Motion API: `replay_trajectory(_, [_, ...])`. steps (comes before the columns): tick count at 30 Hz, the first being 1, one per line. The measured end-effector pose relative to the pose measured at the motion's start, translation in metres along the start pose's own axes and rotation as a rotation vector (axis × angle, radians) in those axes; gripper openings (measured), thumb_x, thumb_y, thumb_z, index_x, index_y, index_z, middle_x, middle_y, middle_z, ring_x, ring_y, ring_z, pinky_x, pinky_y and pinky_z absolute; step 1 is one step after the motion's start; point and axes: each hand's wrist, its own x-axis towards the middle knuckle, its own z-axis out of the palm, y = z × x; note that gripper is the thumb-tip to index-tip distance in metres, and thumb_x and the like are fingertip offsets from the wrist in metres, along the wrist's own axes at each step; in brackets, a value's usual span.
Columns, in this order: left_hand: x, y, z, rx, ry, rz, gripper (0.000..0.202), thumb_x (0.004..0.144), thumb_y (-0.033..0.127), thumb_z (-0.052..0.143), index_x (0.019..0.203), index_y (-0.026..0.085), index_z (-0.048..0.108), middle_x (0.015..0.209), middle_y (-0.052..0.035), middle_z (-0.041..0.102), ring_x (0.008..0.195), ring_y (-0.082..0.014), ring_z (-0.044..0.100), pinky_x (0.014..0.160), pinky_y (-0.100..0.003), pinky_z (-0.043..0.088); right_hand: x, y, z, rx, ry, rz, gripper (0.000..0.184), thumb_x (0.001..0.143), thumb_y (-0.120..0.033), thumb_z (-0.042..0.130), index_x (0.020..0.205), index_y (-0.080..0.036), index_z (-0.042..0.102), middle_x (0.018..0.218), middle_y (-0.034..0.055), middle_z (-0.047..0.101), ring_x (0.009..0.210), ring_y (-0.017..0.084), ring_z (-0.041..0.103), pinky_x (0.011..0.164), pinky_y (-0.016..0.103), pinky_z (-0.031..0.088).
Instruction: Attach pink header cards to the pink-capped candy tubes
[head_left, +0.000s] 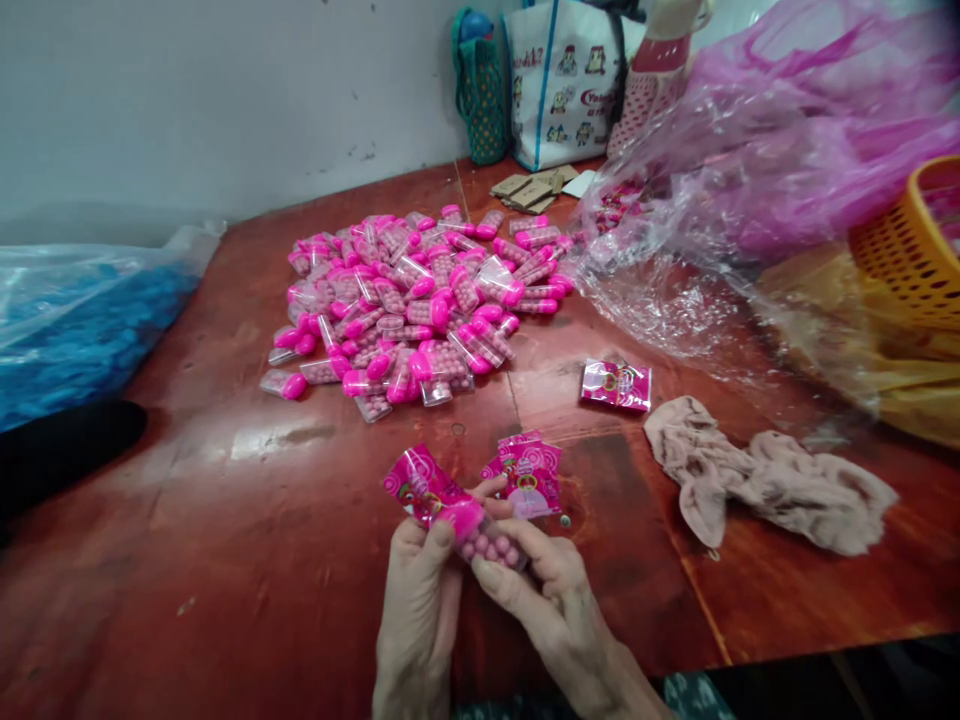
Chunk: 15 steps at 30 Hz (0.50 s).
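Between my two hands is a small clear candy bottle with a pink cap and round pink candies inside, lying tilted. My left hand pinches a printed pink wrapper sleeve at the cap end of the bottle. Whether the sleeve is around the cap or only against it, I cannot tell. Fingers of my right hand close on the candy-filled end. Just beyond my right fingers lie loose pink wrapper sleeves. A heap of similar candy bottles spreads over the table farther back.
A bundle of pink wrappers and a crumpled beige cloth lie to the right. Clear and pink plastic bags and a yellow basket crowd the far right. At left sits a bag of blue pieces.
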Motion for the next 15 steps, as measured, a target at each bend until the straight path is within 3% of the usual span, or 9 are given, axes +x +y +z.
replay_trajectory(4, [-0.003,-0.011,0.012,-0.053,0.010,-0.034,0.018,0.075,0.029,0.062,0.083,0.017,0.072,0.081,-0.0098,0.071,0.081,-0.0240,0.065,0.072,-0.034,0.051,-0.002,0.015,0.016,0.068,0.153,-0.019,0.024,0.084,-0.031,0.051,0.101,-0.018,0.061,0.080,0.0035,0.066,0.070,0.017,0.062,0.065,0.023,0.050])
replay_trajectory(6, [-0.003,-0.015,0.014,-0.066,0.004,-0.036,0.020,0.077,0.031,0.059,0.083,0.016,0.071,0.082,-0.0105,0.071,0.079,-0.0231,0.065,0.069,-0.032,0.051,-0.002,0.019,0.018,0.017,0.160,-0.037,0.026,0.086,-0.029,0.049,0.106,-0.017,0.058,0.086,0.0055,0.067,0.074,0.018,0.063,0.068,0.024,0.050])
replay_trajectory(9, [-0.001,-0.014,0.012,-0.047,0.059,0.020,0.021,0.075,0.032,0.061,0.082,0.015,0.070,0.079,-0.0095,0.070,0.073,-0.0206,0.065,0.064,-0.029,0.052,-0.001,0.011,0.006,-0.202,0.122,-0.110,0.025,0.086,-0.029,0.049,0.106,-0.018,0.059,0.091,0.0077,0.066,0.081,0.020,0.061,0.074,0.029,0.048])
replay_trajectory(11, [-0.001,-0.012,0.009,-0.018,0.122,0.066,0.020,0.071,0.034,0.066,0.077,0.015,0.070,0.071,-0.0063,0.069,0.065,-0.0177,0.064,0.059,-0.026,0.051,0.002,0.001,-0.006,-0.329,0.181,-0.178,0.021,0.086,-0.029,0.048,0.098,-0.019,0.063,0.088,0.0082,0.063,0.083,0.021,0.058,0.076,0.033,0.046])
replay_trajectory(15, [-0.004,-0.013,0.007,0.080,0.085,0.018,0.024,0.069,0.039,0.067,0.068,0.015,0.066,0.052,-0.0004,0.062,0.047,-0.0114,0.058,0.047,-0.020,0.047,0.010,-0.008,-0.017,-0.258,0.268,-0.215,0.019,0.087,-0.029,0.049,0.092,-0.020,0.065,0.089,0.0069,0.058,0.085,0.020,0.055,0.076,0.032,0.045])
